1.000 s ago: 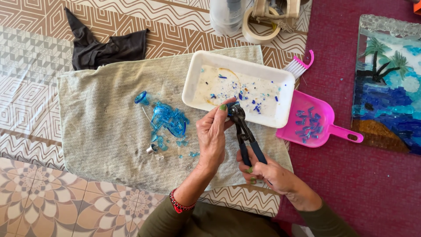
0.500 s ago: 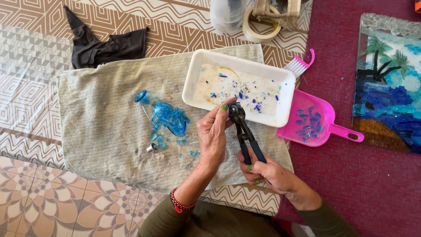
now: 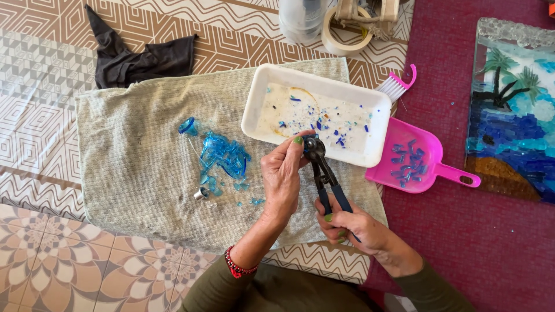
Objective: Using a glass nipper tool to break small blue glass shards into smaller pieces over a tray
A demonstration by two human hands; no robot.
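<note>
You're squeezing the nippers (image 3: 325, 176) right-handed (image 3: 352, 222); your left hand (image 3: 283, 176) fingers (image 3: 298, 141) are pinching, probably, a brittle, sharp glass chip at twelve o'clock; grip its edges.

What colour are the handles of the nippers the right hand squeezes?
Dark blue handles on black nippers, seen in the head view, the only one.

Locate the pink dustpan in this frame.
The pink dustpan lies right of centre in the head view, beside the white tray, its handle pointing toward the glass mosaic picture.
</note>
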